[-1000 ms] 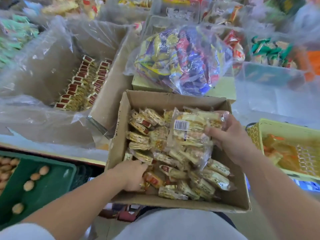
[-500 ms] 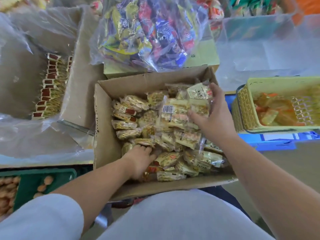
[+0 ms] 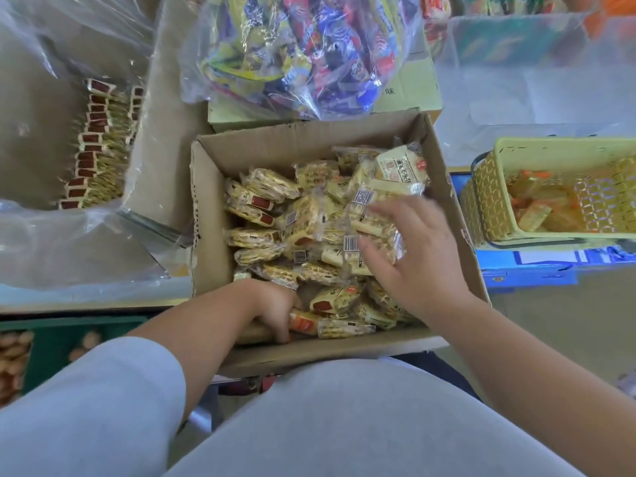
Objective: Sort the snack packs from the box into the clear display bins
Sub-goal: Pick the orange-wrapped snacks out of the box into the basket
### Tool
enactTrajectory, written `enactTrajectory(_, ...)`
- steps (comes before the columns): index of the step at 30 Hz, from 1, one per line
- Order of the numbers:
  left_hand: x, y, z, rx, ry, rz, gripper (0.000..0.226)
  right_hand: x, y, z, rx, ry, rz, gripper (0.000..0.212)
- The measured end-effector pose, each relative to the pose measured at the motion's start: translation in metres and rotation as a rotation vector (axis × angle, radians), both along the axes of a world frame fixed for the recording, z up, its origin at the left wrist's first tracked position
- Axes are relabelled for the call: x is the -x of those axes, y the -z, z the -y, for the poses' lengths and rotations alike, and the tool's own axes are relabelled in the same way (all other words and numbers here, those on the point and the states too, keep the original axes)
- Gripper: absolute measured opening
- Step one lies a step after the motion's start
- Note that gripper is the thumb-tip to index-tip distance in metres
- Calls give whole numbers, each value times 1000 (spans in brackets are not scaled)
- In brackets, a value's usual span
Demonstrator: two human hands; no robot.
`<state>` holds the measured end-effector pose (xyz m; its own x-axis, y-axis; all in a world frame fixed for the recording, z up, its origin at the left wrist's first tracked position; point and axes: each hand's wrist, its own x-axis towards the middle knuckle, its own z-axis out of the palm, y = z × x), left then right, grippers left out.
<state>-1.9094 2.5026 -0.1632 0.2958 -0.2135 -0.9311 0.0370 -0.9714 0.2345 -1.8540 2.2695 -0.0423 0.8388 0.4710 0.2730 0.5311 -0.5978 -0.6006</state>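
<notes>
An open cardboard box (image 3: pixel 210 215) sits in front of me, filled with several yellowish snack packs (image 3: pixel 265 191) bearing red labels. My left hand (image 3: pixel 272 306) is dug into the box's near left corner, its fingers curled around an orange-red snack pack (image 3: pixel 304 321). My right hand (image 3: pixel 414 259) hovers with spread fingers over a clear bag of packs (image 3: pixel 371 215) that lies on the pile. To the left, a clear bin (image 3: pixel 41 235) lined with plastic holds neat rows of the same packs (image 3: pixel 98 146).
A big clear bag of colourful snacks (image 3: pixel 292 53) rests on a yellow carton behind the box. A yellow basket (image 3: pixel 495 187) with orange packs stands right, on a blue box (image 3: pixel 530 270). Another clear bin (image 3: pixel 516 80) is far right. A green crate (image 3: pixel 51 339) is at lower left.
My right hand has lowered the clear bag of packs onto the pile and opened its fingers over it. My left hand has pushed deeper into the near corner. The view has tilted downward.
</notes>
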Motion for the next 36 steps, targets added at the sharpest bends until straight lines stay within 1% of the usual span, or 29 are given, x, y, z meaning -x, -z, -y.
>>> enactTrajectory(1,-1,-1,0,8,-10,-18,72,3,1,2,-24,-87,-105,29)
enactTrajectory(2,-2,-1,0,16,-24,-33,65,5,3,2,2,-168,-233,21)
enactTrajectory(3,-3,0,0,24,-39,-45,58,6,4,2,87,-241,-348,17)
enactTrajectory(5,-4,-1,-1,50,-60,-60,50,4,12,-1,350,-373,-491,18)
enactTrajectory(6,-5,-1,-2,63,-67,-69,49,3,15,-4,464,-430,-523,20)
enactTrajectory(8,-7,-4,-2,68,-57,-104,54,-1,18,-13,635,-515,-540,25)
enactTrajectory(11,-10,-13,0,37,-3,-173,67,-6,17,-29,848,-635,-583,34)
enactTrajectory(13,-10,-19,2,27,-2,-205,66,-7,17,-37,958,-702,-611,36)
enactTrajectory(15,-9,-23,1,33,-28,-209,65,-7,22,-42,1064,-742,-603,34)
enactTrajectory(17,-7,-26,-1,53,-71,-202,68,-6,30,-46,1175,-789,-593,37)
enactTrajectory(19,-5,-30,-2,70,-94,-186,68,-5,38,-47,1259,-836,-595,51)
enactTrajectory(20,-4,-31,-2,78,-96,-171,65,-4,41,-47,1294,-853,-566,58)
enactTrajectory(22,-2,-35,-2,87,-93,-110,55,-3,46,-44,1374,-879,-391,64)
enactTrajectory(23,-1,-38,-3,86,-87,-55,46,-2,48,-42,1405,-877,-296,64)
enactTrajectory(24,1,-40,-4,80,-81,13,36,-1,50,-40,1426,-861,-230,65)
enactTrajectory(25,4,-44,-6,72,-81,82,31,0,52,-38,1438,-838,-195,65)
enactTrajectory(28,14,-57,-11,75,-101,242,29,3,53,-37,1447,-791,-160,62)
enactTrajectory(30,19,-67,-17,83,-135,350,26,4,53,-38,1458,-772,-135,54)
enactTrajectory(33,25,-82,-27,117,-310,466,23,4,53,-41,1507,-777,-120,44)
enactTrajectory(36,34,-88,-32,141,-462,553,26,6,54,-44,1533,-823,-157,44)
